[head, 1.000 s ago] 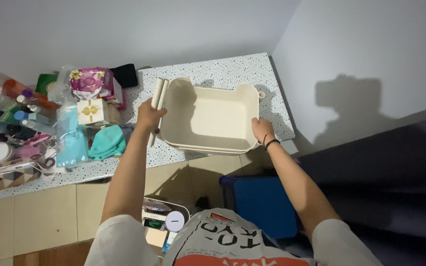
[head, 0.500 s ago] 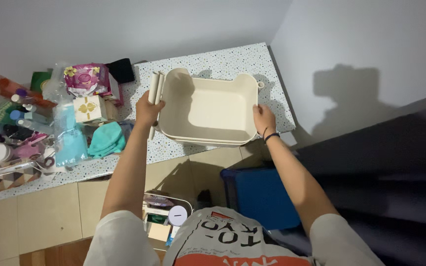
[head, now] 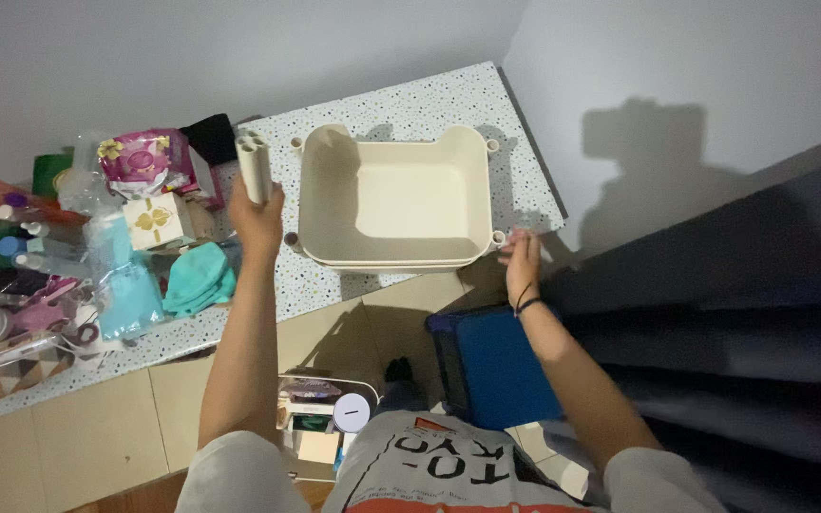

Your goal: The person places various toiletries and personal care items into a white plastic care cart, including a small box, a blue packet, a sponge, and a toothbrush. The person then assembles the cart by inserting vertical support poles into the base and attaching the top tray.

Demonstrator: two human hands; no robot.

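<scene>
where clutter blurs, left hand [head: 257,220] gripping cream tubes [head: 255,165], tray [head: 393,249] beside

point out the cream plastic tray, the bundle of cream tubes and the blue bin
cream plastic tray [head: 401,199], head view, bare inner floor
bundle of cream tubes [head: 255,163], head view, upper shaft above left hand
blue bin [head: 501,366], head view, top face

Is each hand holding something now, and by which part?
The left hand grips a bundle of cream tubes by its lower end. The right hand holds nothing, open beside the cream tray.
</scene>
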